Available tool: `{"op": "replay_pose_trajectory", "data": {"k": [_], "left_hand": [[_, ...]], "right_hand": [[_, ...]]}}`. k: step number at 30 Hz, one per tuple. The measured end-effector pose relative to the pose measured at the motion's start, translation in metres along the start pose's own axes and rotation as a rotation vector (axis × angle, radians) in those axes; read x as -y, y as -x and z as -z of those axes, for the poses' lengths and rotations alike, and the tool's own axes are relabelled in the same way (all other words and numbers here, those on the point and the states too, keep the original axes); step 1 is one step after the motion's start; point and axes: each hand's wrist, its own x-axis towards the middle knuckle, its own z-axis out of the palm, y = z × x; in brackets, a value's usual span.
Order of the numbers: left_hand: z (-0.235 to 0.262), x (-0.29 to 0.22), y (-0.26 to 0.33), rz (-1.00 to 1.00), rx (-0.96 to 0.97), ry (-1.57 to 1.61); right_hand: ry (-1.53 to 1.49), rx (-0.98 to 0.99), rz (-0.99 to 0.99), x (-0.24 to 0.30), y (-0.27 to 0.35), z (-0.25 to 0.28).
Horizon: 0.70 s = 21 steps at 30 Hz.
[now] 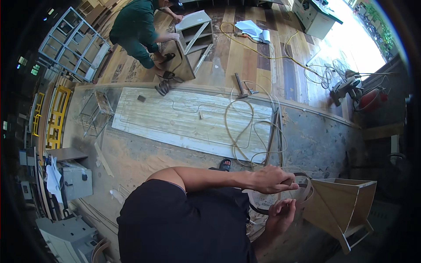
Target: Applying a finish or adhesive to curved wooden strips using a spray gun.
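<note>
Edge banding strip (302, 193), a thin brown flexible band, curls in a loop between the person's two hands, just left of a plywood box piece (340, 206). The band is narrow and flat, darker on one face, and arcs from the upper hand round to the right and back down under the lower hand. The left hand (272, 179) reaches across the body from the left, its fingers (287, 184) closed over the upper run of the strip. The right hand (278, 215) sits just below it, fingers curled narrow about the lower run; the exact pinch cannot be made out. The box piece is pale brown, angled, open-topped, and its near corner lies just beside the loop; whether strip and box touch cannot be told.

The person's dark shirt (184, 223) fills the lower middle and hides the right forearm and whatever lies under the hands. The ends of the strip are hidden behind the hands. Picture edges are dark and bent, so things at the rim are hard to read.

Beyond, a long pale board (175, 118) lies flat on the dusty floor, with a light-coloured hose (245, 127) looped over its right end. Farther off, a second person in green clothing (136, 30) crouches at a grey cabinet frame (195, 33). A yellow cable (267, 55) trails over the plank floor.
</note>
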Motion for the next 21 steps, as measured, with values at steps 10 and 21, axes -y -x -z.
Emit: {"op": "replay_pose_trajectory", "data": {"k": [10, 21], "left_hand": [[0.006, 0.006, 0.003, 0.230, -0.118, 0.010], [-0.039, -0.024, -0.035, 0.152, -0.280, 0.016]], "right_hand": [[0.140, 0.150, -0.149, 0.025, -0.050, -0.026], [0.163, 0.268, -0.204, 0.069, -0.053, 0.018]]}}
